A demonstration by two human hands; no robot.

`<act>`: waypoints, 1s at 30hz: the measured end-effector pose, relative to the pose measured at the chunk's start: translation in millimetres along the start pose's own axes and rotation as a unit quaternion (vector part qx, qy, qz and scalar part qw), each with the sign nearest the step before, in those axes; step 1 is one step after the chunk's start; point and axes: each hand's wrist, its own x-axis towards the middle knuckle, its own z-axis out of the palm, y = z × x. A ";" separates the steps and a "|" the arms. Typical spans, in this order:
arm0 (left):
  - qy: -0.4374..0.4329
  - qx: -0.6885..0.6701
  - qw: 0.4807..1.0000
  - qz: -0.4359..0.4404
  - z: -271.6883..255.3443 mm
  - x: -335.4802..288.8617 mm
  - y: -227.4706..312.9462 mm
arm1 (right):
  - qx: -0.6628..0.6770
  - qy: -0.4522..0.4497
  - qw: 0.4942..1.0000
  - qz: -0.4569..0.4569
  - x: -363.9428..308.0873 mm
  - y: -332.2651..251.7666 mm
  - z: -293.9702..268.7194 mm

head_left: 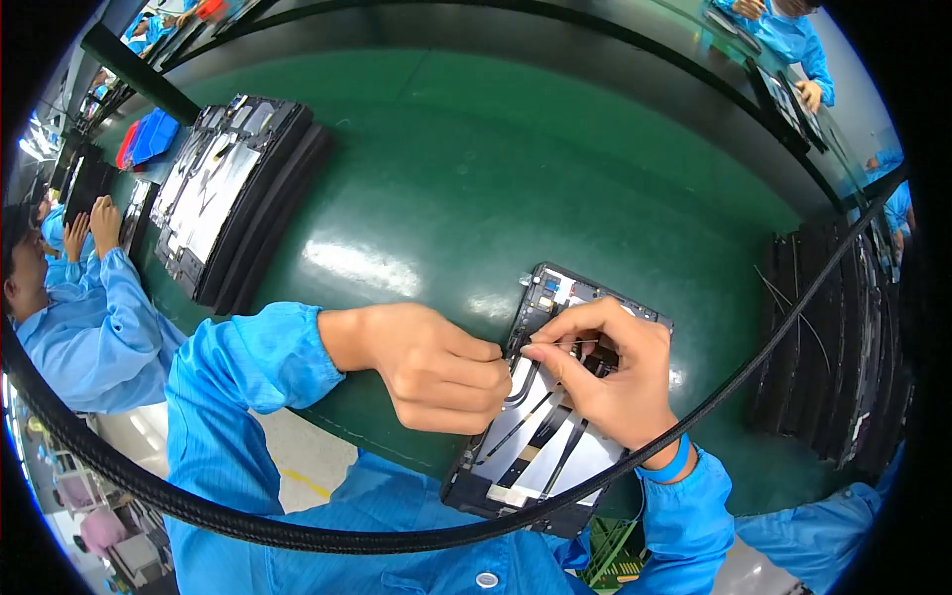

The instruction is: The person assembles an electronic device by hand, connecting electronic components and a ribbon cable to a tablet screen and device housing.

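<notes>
An opened tablet-like device (550, 456) lies tilted at the table's near edge, its silver inner plate, dark flat cables and small circuit parts showing. My right hand (620, 372) is over its upper right part, thumb and index finger pinched on a thin pale wire (585, 342). From the left, my left hand (436, 372) reaches to the device's left edge, close to the right fingertips. Its fingers are curled closed, and whatever they grip is hidden. A blue band (669, 464) circles my right wrist.
On the green table (446, 159), a stack of similar opened devices (223, 188) stands at left, with another dark stack (823, 347) at right. A black braided cable (397, 540) sweeps across the foreground. A blue bin (154, 134) sits far left; a co-worker (89, 317) works at left.
</notes>
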 end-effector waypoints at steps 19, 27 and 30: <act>-0.005 -0.014 0.995 -0.100 -1.8 -1.8 -8.4 | 0.074 0.016 0.994 0.079 5.3 6.3 4.2; -0.060 0.077 0.995 0.018 -8.1 -15.4 -14.1 | 0.088 0.055 0.985 0.140 10.1 2.3 12.8; -0.006 0.056 0.998 0.026 0.3 -13.3 -20.2 | 0.081 0.063 0.986 0.132 10.1 3.7 14.0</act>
